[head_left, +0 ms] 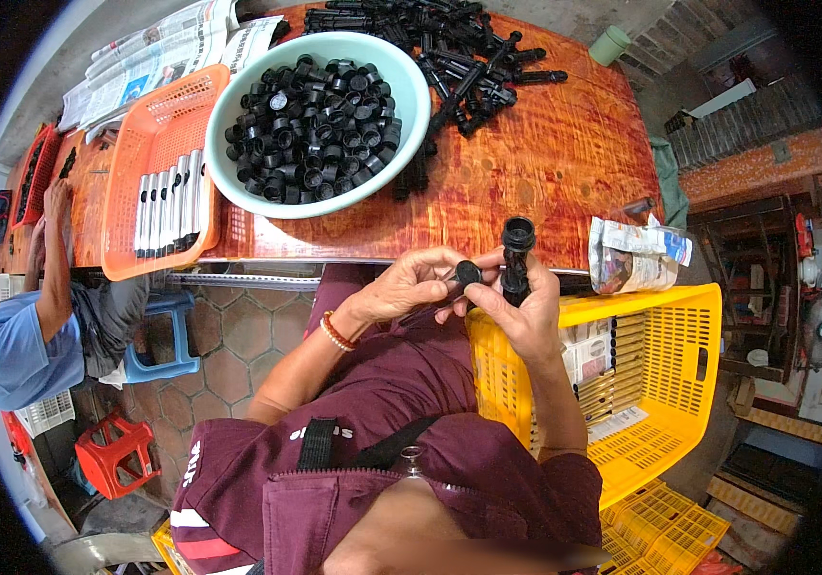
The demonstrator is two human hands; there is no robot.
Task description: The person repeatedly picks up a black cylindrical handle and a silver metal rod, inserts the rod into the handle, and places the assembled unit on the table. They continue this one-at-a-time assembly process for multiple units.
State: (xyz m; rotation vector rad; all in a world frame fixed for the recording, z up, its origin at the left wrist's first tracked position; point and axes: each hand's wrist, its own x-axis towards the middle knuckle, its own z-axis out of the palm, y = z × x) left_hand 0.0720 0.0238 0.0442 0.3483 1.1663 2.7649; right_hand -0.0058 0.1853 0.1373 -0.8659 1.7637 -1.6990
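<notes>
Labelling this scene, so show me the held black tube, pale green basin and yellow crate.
Black tube [515, 261], head view: mid-body.
Pale green basin [416, 110], head view: right inner wall.
Yellow crate [672, 369], head view: slotted wall.

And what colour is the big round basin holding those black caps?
The basin is pale mint green, best seen in the head view.

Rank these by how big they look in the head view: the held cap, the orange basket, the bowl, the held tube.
1. Bowl
2. Orange basket
3. Held tube
4. Held cap

They sit at different distances from the camera, so this is apparent size only.
</notes>
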